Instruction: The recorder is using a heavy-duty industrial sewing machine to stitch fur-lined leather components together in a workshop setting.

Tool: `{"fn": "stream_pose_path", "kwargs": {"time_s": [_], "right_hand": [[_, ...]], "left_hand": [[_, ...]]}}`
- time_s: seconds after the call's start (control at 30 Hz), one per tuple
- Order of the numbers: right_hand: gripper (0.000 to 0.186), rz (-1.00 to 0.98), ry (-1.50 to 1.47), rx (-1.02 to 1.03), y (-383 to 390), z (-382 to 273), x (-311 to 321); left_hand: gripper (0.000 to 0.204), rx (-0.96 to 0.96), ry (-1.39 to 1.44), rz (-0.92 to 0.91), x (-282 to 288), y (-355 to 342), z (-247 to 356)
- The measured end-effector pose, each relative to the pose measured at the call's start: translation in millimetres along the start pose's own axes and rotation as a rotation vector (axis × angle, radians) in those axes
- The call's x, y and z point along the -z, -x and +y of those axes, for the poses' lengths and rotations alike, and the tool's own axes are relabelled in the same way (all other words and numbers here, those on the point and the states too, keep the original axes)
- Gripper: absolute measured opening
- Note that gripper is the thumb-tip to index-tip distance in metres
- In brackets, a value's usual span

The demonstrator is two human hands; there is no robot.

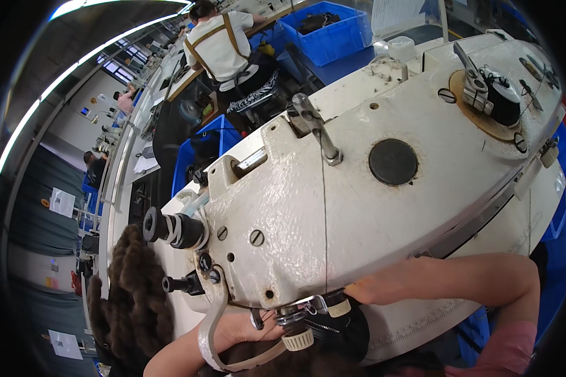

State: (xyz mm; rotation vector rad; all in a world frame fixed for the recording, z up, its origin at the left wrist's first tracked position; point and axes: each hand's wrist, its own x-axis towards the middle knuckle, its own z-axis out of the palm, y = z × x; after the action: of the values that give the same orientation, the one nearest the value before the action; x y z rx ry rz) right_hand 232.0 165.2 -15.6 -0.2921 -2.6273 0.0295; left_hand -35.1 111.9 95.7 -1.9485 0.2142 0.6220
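Note:
A white industrial sewing machine [295, 213] fills the middle of the view, its head toward me. My left hand [248, 325] lies under the machine's front end, next to dark cloth; its fingers are hidden behind the tension knobs [297, 339]. From the right my right hand [377, 286] reaches in under the machine arm, its fingertips out of sight. Between the hands lies a black cloth piece [352, 333] with what looks like a zipper [324, 327] on it. Whether either hand grips the cloth is hidden. Thread runs down over the machine's front.
Brown fluffy material [135, 289] is heaped left of the machine. A curved pale lever [209, 336] crosses in front of my left forearm. Blue bins [330, 38] stand beyond the machine. A person [223, 47] in a white top sits at the far bench.

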Motion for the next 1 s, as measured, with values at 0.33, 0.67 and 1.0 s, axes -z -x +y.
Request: {"fn": "stream_pose_path", "kwargs": {"time_s": [0.33,0.67,1.0], "right_hand": [[0.026,0.168,0.176,0.038,1,-2,7],[0.026,0.190,-0.025,-0.165,8,-2,15],[0.015,0.065,-0.137,-0.690,21,-12,41]], "left_hand": [[0.057,-0.342,-0.771,-0.127,14,18,17],[0.059,-0.339,-0.905,-0.174,13,7,31],[0.062,-0.332,-1.036,-0.261,-9,-16,16]]}}
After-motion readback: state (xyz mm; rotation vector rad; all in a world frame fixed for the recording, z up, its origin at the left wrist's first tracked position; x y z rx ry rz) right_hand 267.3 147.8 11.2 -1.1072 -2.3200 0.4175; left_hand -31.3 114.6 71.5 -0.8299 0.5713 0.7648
